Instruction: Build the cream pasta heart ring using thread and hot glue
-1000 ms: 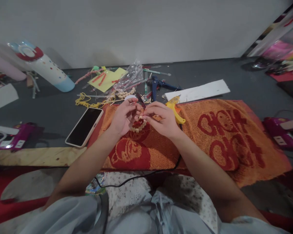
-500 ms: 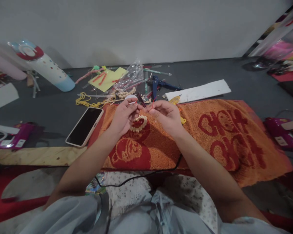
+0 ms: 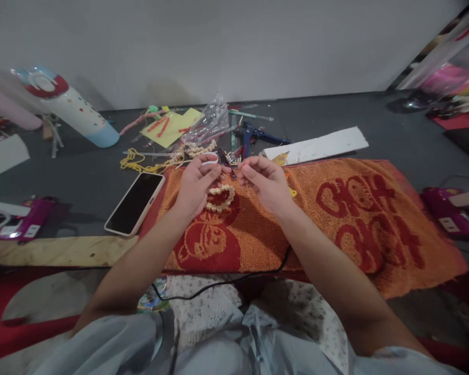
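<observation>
Over the far edge of an orange and red towel [image 3: 336, 219], my left hand [image 3: 197, 187] and my right hand [image 3: 266, 183] are held close together. A curved strand of cream beads [image 3: 221, 198] hangs between them, its loop resting just above the towel. Each hand pinches one end of the strand with closed fingers. A thin dark tool [image 3: 225, 159] lies just beyond the fingertips; whether my left hand holds it is unclear.
A phone [image 3: 135, 203] lies face up left of the towel. Behind the hands are a clear plastic bag [image 3: 209, 124], yellow cord [image 3: 138, 161], a blue glue gun [image 3: 254, 136], a white strip [image 3: 316, 146] and yellow paper [image 3: 172, 126]. A black cable [image 3: 219, 284] crosses my lap.
Both hands have moved slightly away from me and lowered, and the bead strand now hangs spread in a loop between them instead of being bunched under the fingers.
</observation>
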Demonstrator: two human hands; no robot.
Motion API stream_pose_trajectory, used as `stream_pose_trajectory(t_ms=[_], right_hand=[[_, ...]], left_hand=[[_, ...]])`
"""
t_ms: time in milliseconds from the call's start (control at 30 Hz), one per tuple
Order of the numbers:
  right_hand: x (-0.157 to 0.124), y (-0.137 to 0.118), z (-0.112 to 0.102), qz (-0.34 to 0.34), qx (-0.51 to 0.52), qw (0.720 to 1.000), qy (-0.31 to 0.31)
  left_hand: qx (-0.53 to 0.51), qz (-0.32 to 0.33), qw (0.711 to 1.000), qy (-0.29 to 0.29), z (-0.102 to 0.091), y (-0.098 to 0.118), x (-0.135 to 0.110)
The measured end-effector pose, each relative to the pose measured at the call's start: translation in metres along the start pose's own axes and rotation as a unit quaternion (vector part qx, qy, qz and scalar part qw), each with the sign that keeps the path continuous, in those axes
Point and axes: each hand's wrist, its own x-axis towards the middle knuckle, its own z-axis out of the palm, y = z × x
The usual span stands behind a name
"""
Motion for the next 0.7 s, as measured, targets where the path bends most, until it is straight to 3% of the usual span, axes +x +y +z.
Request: stream_pose_trajectory(t_ms=[333,567,700], right_hand=[[-0.0011,-0.0026,0.001,0.061,0.036,0.997,0.008],[-0.0008,-0.0014,0.0011,0.093,-0.017,0.995,0.01],[-0.0003,0.0017,0.0009,0.098,-0.046,0.994,0.008]], left_hand=[[-0.005,0.045,0.997,-0.066,-0.0003,-0.0019,-0.0008],[0.17,0.061,0.984,-0.005,-0.002,-0.003,-0.0044],[0.215,0.067,0.974,0.022,-0.0012,-0.0014,-0.0062]])
